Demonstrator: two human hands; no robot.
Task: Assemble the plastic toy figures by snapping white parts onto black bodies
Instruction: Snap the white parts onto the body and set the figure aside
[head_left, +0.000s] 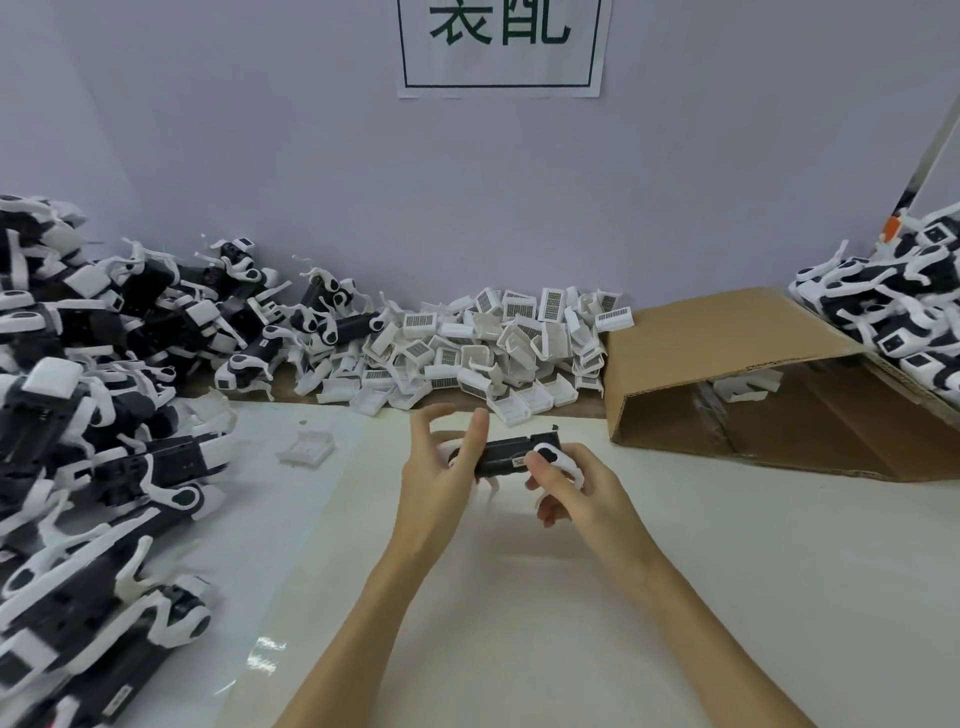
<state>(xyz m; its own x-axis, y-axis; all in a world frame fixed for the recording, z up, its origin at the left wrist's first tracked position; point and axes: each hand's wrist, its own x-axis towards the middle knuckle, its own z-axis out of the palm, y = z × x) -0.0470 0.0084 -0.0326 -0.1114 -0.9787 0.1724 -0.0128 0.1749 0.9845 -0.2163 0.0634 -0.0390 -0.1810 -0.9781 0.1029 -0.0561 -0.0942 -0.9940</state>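
Above the middle of the pale worktop (675, 597), both hands hold one toy figure: a black body (506, 457) with white parts already on it, lying roughly level between them. The right hand (576, 491) pinches the body's right end, thumb laid over a white part (548, 453) with a black oval spot, the other fingers curled beneath. The left hand (441, 467) meets the body's left end with its fingers extended and spread, not curled; whether the palm side bears on the body cannot be told. A small label on the body is too blurred to read. To the left lies a large heap of black-and-white figures (88, 431). Along the back wall sits a pile of loose white parts (483, 348), many bearing barcode-like printed labels, none legible. One white part (306, 449) lies alone just beside the left heap. To the right a cardboard box (727, 364) lies on its side, open toward the viewer. A second heap of figures (893, 306) rests against it at far right. On the wall hangs a paper sign (501, 47) with large dark characters, cut off at the top edge.
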